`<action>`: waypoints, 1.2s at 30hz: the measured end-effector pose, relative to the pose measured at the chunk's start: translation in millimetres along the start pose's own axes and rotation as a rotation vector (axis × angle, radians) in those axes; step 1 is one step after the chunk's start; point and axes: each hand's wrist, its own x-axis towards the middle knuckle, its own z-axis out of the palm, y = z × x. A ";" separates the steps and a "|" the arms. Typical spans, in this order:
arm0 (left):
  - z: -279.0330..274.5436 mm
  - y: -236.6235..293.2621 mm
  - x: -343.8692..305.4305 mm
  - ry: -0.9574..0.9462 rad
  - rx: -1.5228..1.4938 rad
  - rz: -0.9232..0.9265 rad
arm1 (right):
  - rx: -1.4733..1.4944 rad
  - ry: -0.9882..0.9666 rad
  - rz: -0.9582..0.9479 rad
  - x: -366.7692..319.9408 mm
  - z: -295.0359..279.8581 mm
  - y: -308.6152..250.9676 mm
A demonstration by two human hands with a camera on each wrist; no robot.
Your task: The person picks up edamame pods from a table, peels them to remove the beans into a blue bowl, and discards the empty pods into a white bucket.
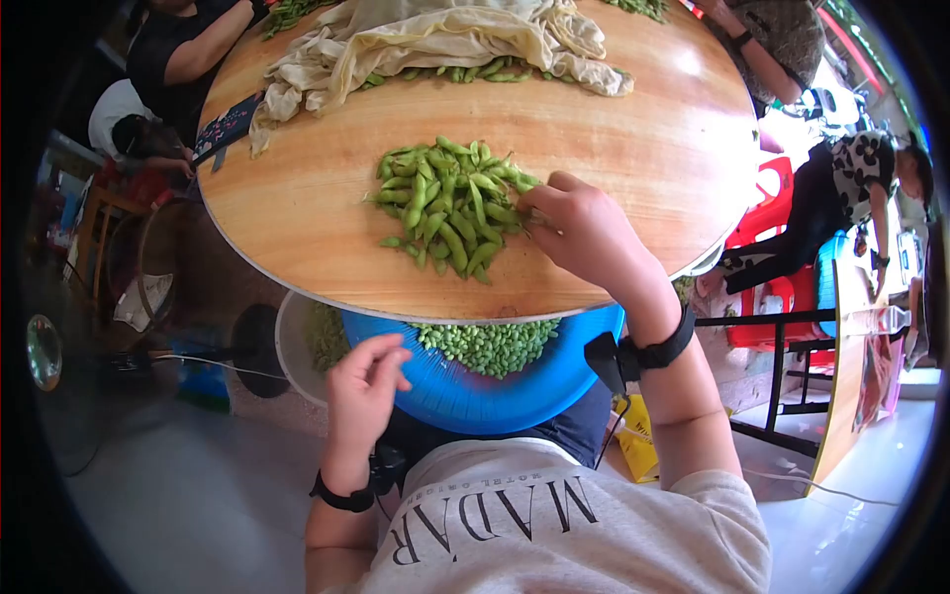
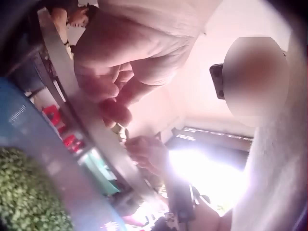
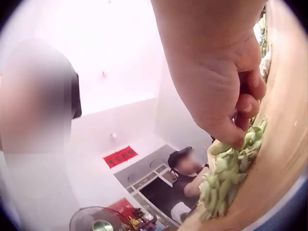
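Observation:
A pile of green soybean pods [image 1: 445, 208] lies on the round wooden table [image 1: 307, 213]. My right hand [image 1: 584, 228] is at the pile's right edge, its curled fingers and thumb pinching a pod, mostly hidden by the fingers. In the right wrist view, the thumb tip of that hand [image 3: 226, 96] is right against the pods [image 3: 226, 178]. My left hand [image 1: 364, 388] hovers at the left side of a blue basin [image 1: 485, 411], fingers loosely bent and nothing visible in them. Shelled green beans [image 1: 490, 346] lie in the basin, below the table edge.
A crumpled cream cloth [image 1: 435, 45] covers more pods at the table's far side. A dark patterned box [image 1: 226, 129] lies at the left edge. A pale bucket [image 1: 297, 342] stands left of the basin. Other people sit around; red stools [image 1: 772, 203] stand at right.

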 end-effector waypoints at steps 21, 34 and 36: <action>62.0 34.6 -11.9 -0.020 0.243 0.572 | 1.311 -0.252 0.493 -92.4 33.0 -66.1; 52.0 28.3 -28.3 0.101 0.541 0.823 | 1.176 -0.207 0.497 -99.8 44.0 -83.7; 54.3 24.6 -28.1 0.132 0.504 0.824 | 1.168 -0.163 0.487 -100.8 47.9 -86.4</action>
